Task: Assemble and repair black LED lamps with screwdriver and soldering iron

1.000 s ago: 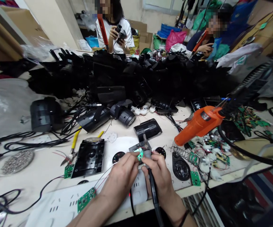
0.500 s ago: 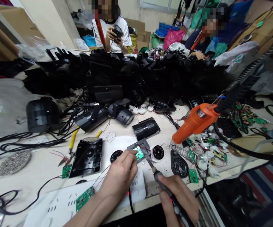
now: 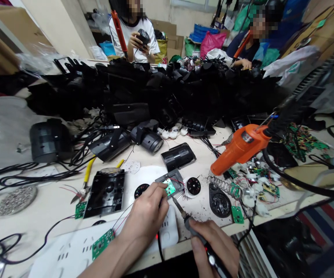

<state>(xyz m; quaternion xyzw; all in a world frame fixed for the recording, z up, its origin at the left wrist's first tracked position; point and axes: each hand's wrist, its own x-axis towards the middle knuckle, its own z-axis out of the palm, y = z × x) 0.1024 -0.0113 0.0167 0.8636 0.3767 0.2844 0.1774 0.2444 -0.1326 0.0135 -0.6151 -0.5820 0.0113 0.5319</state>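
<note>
In the head view, my right hand grips a soldering iron like a pen. Its metal tip points up and left, just short of a small green circuit board. That board rests on a grey plastic housing, with thin red wires running off it to the right. My left hand is closed, its fingertips at the board's left edge; what they pinch is hidden. Thin wires from another green board lead up toward this hand. Round black discs lie on both sides of the housing.
An orange electric screwdriver hangs at right above loose boards and a spring. Black lamp-like housings pile up behind. Yellow-handled pliers and an open black case lie left. Two people sit across the table.
The soldering iron's tip has drawn back from the circuit board, down and left, with my right hand moving slightly the same way. My left hand stays at the board.
</note>
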